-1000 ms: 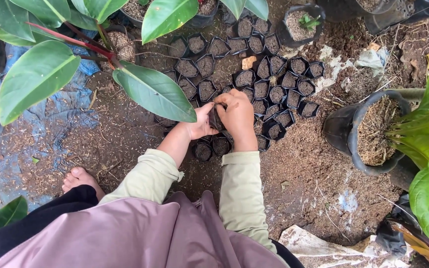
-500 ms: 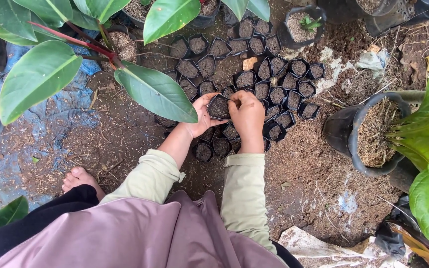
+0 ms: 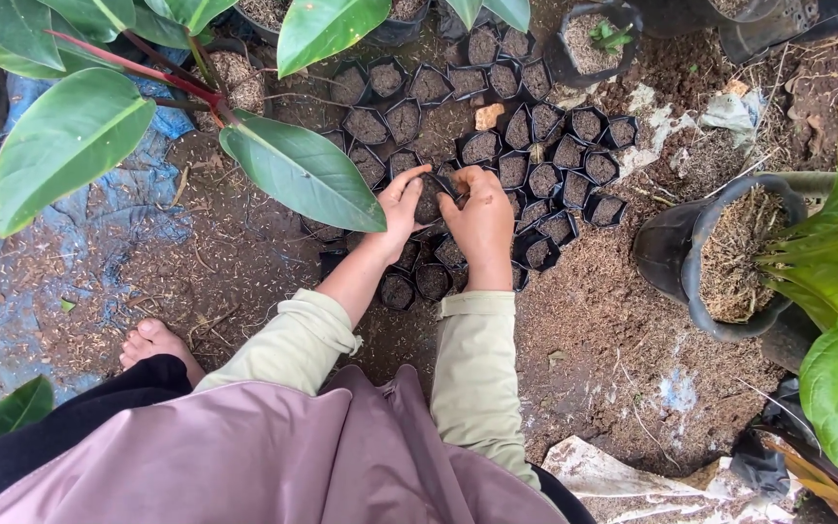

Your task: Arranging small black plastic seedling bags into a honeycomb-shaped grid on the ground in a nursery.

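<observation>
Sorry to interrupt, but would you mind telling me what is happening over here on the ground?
A person crouches over a cluster of small black nursery bags filled with soil. The left hand and right hand together grip one soil-filled bag at the near edge of the cluster. A broad green leaf hangs just left of the hands, and a larger black pot of dry fibre sits to the right.

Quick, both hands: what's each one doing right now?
Left hand: closed on the left side of a small black plastic nursery bag filled with soil.
Right hand: gripping the same bag's right edge.
</observation>
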